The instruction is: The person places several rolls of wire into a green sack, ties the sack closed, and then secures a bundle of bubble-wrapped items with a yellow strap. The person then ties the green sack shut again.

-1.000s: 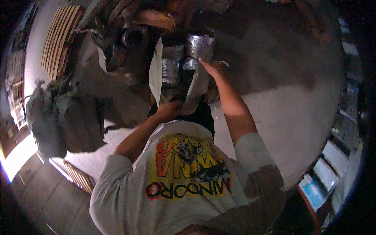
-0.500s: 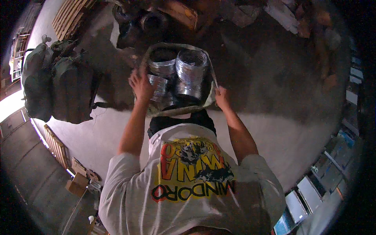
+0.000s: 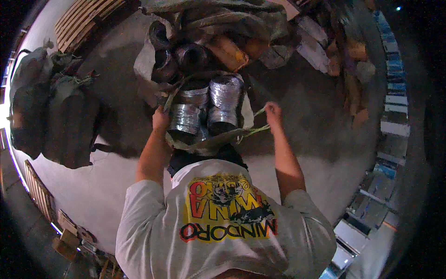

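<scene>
In front of my body stands an open woven sack (image 3: pixel 203 146) with several shiny, plastic-wrapped rolls inside, perhaps wire coils. One roll (image 3: pixel 186 117) lies near the left rim and another roll (image 3: pixel 225 92) is at the far right. My left hand (image 3: pixel 161 119) is closed on the sack's left rim; its fingertips are partly hidden. To the right of the sack, my right hand (image 3: pixel 274 115) is closed round yellow-green strings (image 3: pixel 257 130), pulled out from the sack's right edge.
Dark coils (image 3: pixel 191 56) sit beyond the sack beside crumpled sacking (image 3: pixel 218 21). Full, tied sacks (image 3: pixel 69 121) stand at the left, with a wooden pallet (image 3: pixel 83 21) behind them. Cartons (image 3: pixel 312 39) lie at the far right. Stacked boxes (image 3: pixel 355 235) line the right side.
My right hand has moved right and now draws strings taut away from the sack's edge. My left hand has gone from spread fingers to closed on the rim. The view has shifted.
</scene>
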`<state>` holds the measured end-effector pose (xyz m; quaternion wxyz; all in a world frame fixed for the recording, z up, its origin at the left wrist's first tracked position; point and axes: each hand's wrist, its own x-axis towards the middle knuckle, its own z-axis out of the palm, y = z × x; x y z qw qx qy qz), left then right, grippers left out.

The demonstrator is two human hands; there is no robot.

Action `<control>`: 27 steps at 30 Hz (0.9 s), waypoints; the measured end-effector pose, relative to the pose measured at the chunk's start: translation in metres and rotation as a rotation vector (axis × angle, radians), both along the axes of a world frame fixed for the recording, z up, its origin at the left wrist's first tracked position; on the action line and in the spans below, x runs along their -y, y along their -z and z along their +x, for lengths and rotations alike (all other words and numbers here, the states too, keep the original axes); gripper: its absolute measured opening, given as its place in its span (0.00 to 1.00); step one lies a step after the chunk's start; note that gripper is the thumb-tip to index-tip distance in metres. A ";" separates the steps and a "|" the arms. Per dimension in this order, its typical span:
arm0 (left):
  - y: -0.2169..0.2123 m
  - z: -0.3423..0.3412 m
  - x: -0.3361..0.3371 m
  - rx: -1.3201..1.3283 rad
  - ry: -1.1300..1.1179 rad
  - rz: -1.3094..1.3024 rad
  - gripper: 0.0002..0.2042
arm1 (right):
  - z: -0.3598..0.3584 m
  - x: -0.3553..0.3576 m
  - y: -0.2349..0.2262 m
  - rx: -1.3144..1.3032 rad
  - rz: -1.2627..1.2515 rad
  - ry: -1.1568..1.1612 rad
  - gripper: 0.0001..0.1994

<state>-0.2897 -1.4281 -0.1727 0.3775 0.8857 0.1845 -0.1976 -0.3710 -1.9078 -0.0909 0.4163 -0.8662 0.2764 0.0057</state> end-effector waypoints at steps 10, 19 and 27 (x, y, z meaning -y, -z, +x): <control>-0.006 -0.055 0.001 -0.033 -0.011 0.025 0.20 | 0.317 -0.037 -0.241 0.732 0.244 -0.284 0.19; -0.009 -0.063 0.008 -0.006 -0.108 -0.044 0.18 | 0.454 -0.103 -0.198 0.777 -0.886 -0.322 0.21; 0.003 -0.063 0.003 0.116 0.109 0.056 0.16 | 0.467 -0.069 -0.270 0.979 -0.202 -0.169 0.17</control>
